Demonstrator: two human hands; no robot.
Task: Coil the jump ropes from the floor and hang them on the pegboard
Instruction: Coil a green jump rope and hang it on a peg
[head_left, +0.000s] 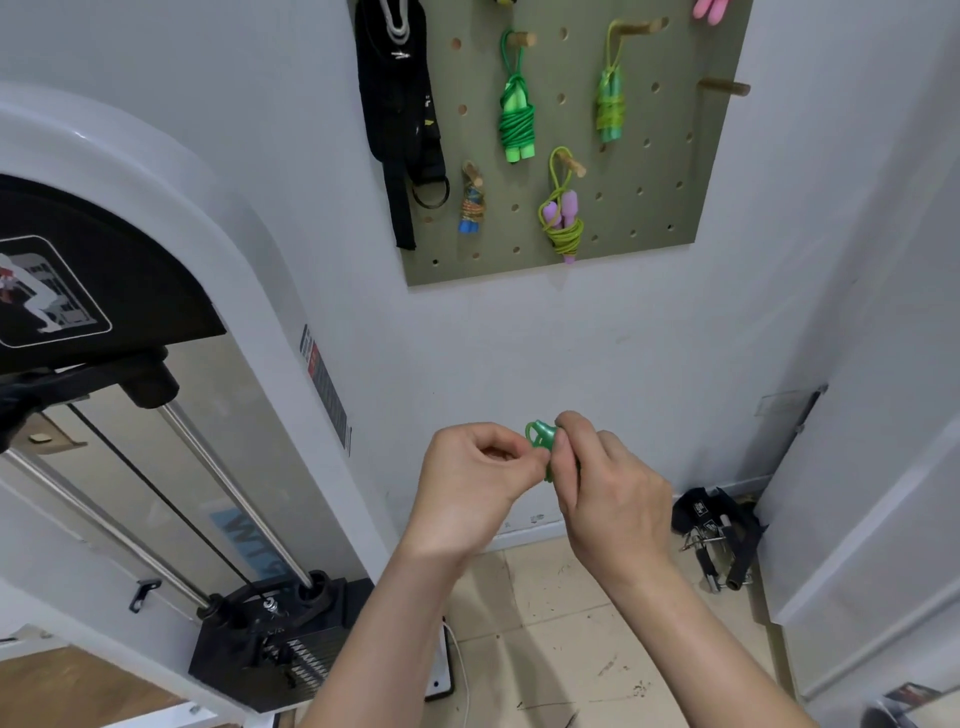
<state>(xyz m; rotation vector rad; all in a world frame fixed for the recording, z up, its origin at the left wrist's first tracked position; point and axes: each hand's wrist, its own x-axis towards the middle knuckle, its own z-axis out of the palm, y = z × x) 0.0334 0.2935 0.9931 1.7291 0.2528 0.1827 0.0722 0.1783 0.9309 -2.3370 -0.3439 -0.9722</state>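
Below the pegboard (649, 171), at chest height in front of the white wall (519, 353), both hands meet on a small green jump rope (541, 442). The right hand (613, 499) has its fingers (571, 431) curled round the bundle from the right, clamped on it. The left hand (475, 478) has its fingers bent inward, with thumb and forefinger pinching the bundle's left side. Most of the rope is hidden inside the two hands. Only a loop of cord and part of a glossy green handle show between them.

On the olive pegboard four coiled ropes hang from wooden pegs by a loop:
- a bright green rope (517, 122), upper centre;
- a pale green rope (610, 111), to its right;
- a yellow-green rope with purple handles (561, 223), lower centre;
- a small multicoloured rope with blue handles (471, 208), lower left.

One wooden peg (724, 87) juts from the board near its right edge. Pink handles (709, 10) show at the top edge. Black straps (400, 119) with a ring hang over the board's left side.

A white cable machine (249, 291) with steel guide rods and a black weight stack (280, 639) fills the left of the view. On the tiled floor (571, 649) by the right-hand wall lies a black strap with metal clips (719, 535).
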